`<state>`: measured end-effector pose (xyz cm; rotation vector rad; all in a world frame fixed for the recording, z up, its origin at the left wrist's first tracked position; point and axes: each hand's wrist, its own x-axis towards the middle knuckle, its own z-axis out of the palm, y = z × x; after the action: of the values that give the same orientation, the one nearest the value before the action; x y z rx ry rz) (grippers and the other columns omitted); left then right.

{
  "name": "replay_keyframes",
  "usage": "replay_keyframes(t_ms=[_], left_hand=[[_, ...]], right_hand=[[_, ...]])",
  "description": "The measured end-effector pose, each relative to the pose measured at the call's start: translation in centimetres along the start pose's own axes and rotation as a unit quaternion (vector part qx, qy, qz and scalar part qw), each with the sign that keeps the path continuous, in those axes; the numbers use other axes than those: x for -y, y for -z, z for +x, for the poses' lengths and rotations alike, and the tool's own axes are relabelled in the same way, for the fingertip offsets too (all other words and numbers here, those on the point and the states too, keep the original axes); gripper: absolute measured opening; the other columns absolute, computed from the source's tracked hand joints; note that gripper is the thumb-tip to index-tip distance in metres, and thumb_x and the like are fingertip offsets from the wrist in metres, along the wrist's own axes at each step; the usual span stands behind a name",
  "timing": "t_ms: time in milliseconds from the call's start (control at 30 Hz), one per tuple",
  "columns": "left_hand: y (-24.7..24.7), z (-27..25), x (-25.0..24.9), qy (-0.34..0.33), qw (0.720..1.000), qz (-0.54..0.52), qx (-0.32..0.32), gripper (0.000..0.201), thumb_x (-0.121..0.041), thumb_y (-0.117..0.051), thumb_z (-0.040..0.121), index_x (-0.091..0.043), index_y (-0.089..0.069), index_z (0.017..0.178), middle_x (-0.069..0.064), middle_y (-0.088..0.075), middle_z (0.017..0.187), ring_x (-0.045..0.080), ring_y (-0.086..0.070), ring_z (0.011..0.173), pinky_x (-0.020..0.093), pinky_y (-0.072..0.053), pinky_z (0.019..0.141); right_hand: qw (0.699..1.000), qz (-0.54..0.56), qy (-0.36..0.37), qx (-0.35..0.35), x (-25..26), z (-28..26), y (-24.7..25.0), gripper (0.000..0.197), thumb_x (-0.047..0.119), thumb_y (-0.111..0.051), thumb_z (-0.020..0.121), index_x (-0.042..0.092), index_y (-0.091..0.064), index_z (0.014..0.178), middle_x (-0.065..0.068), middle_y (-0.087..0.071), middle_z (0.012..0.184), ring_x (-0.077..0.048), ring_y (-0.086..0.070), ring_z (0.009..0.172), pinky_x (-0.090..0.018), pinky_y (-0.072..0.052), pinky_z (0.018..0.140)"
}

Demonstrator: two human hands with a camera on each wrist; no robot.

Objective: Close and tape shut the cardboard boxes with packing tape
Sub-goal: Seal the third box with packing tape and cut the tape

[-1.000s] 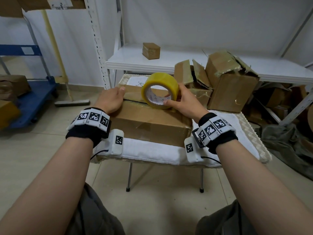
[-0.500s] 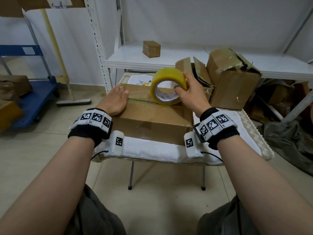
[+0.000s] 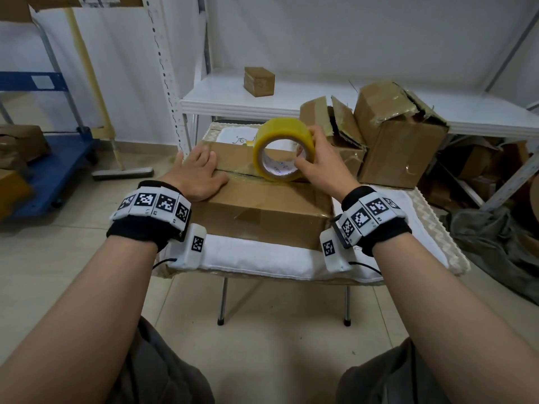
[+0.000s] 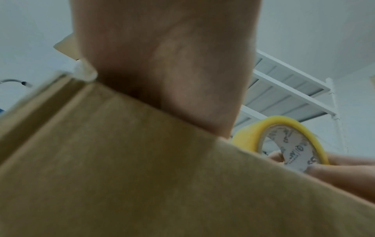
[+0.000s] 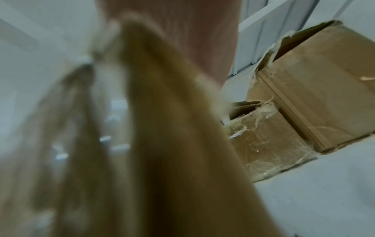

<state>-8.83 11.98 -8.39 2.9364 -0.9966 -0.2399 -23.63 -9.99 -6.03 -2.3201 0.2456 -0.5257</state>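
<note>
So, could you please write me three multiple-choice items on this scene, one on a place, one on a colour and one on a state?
1. Where does the left hand rest?
A. on the cardboard box
B. on the shelf
C. on the floor

2. What colour is the tape roll?
A. blue
B. yellow
C. red

3. What is the right hand doing?
A. hanging idle
B. lying flat on the box
C. gripping the tape roll

Answers:
1 A, its palm lies flat on the box top.
2 B, the roll shows yellow in both views.
3 C, its fingers curl round the roll.

Left hand (image 3: pixel 198 176) flat, right hand (image 3: pixel 322 167) curled.
</note>
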Motion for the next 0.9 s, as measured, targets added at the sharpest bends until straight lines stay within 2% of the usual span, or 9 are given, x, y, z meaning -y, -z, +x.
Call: replay_keyframes(t_ms=[100,233,367,467,600,667,700,767,900], left_hand=[[0.8,-0.7,-0.6,-0.035,0.999,0.022,-0.036,0.057,-0.046,-0.027,0.105,-0.017,-0.029,0.154,0.005,-0.007,0.167,0.018,0.004,0.153,0.051,0.012,0.119],[1.8,-1.9,-1.0,-0.078,0.988,-0.089,-0.101,0.04,-0.038,-0.059,0.097,-0.02,-0.064,0.132,0.004,-0.038,0.157,0.026,-0.036,0.143,0.041,-0.02,0.12],[1.9,-2.2,-1.1,-0.109,0.975,-0.143,-0.129,0.026,-0.028,-0.073,0.088,-0.016,-0.076,0.111,0.001,-0.062,0.136,0.018,-0.057,0.121,0.034,-0.038,0.112],[1.9,-2.4,-1.5,-0.118,0.97,-0.164,-0.134,0.023,-0.021,-0.072,0.089,-0.015,-0.076,0.11,-0.001,-0.066,0.13,0.008,-0.057,0.11,0.024,-0.038,0.105],[1.7,-2.6,-3.1,-0.136,0.969,-0.16,-0.131,0.024,-0.019,-0.067,0.092,-0.017,-0.074,0.115,-0.004,-0.067,0.128,0.006,-0.059,0.112,0.024,-0.031,0.112],[1.6,-2.8,-3.8,-0.139,0.97,-0.15,-0.133,0.026,-0.021,-0.064,0.094,-0.02,-0.074,0.118,-0.005,-0.07,0.122,-0.005,-0.057,0.088,0.016,-0.031,0.1],[1.6,-2.8,-4.0,-0.138,0.97,-0.148,-0.136,0.027,-0.022,-0.063,0.094,-0.021,-0.074,0.119,-0.004,-0.072,0.117,-0.007,-0.052,0.074,0.016,-0.032,0.095],[1.6,-3.0,-4.3,-0.134,0.97,-0.151,-0.139,0.028,-0.023,-0.061,0.095,-0.021,-0.072,0.121,0.001,-0.074,0.112,-0.01,-0.042,0.061,0.017,-0.033,0.088],[1.8,-3.3,-4.8,-0.117,0.975,-0.121,-0.143,0.03,-0.031,-0.06,0.097,-0.025,-0.07,0.125,0.004,-0.072,0.11,-0.006,-0.036,0.062,0.024,-0.034,0.094]], right_hand=[[1.0,0.005,-0.003,0.003,-0.1,-0.1,0.1,0.042,0.008,-0.058,0.097,0.011,-0.04,0.134,-0.007,-0.055,0.114,-0.02,-0.053,0.107,-0.034,-0.042,0.091],[1.0,0.008,-0.003,0.002,-0.1,-0.1,0.1,0.041,0.009,-0.058,0.097,0.01,-0.039,0.134,-0.007,-0.054,0.115,-0.021,-0.053,0.105,-0.032,-0.04,0.087],[1.0,0.006,0.004,0.005,-0.1,-0.3,0.2,0.043,0.009,-0.059,0.096,0.011,-0.038,0.134,-0.01,-0.055,0.11,-0.021,-0.055,0.1,-0.033,-0.043,0.085],[1.0,0.017,0.004,0.014,-0.2,-0.3,0.2,0.046,0.01,-0.06,0.095,0.014,-0.038,0.136,-0.011,-0.06,0.108,-0.023,-0.06,0.101,-0.039,-0.049,0.09],[0.999,0.023,0.012,0.021,-0.3,-0.2,0.1,0.053,0.011,-0.062,0.095,0.018,-0.037,0.142,-0.007,-0.059,0.112,-0.02,-0.059,0.104,-0.039,-0.048,0.095],[0.999,0.026,0.021,0.023,-0.3,-0.2,0.1,0.057,0.011,-0.063,0.095,0.02,-0.036,0.145,-0.001,-0.057,0.114,-0.019,-0.059,0.106,-0.04,-0.048,0.098],[0.999,0.025,0.025,0.022,-0.4,-0.1,0.0,0.058,0.011,-0.063,0.095,0.021,-0.036,0.146,0.0,-0.057,0.114,-0.018,-0.059,0.106,-0.04,-0.048,0.099],[0.999,0.026,0.024,0.021,-0.5,-0.1,0.0,0.061,0.012,-0.064,0.095,0.022,-0.034,0.147,-0.001,-0.058,0.116,-0.019,-0.06,0.107,-0.041,-0.048,0.101],[0.999,0.028,-0.009,0.016,-0.4,-0.1,0.0,0.06,0.018,-0.066,0.095,0.019,-0.035,0.146,0.001,-0.056,0.114,-0.018,-0.058,0.108,-0.04,-0.048,0.101]])
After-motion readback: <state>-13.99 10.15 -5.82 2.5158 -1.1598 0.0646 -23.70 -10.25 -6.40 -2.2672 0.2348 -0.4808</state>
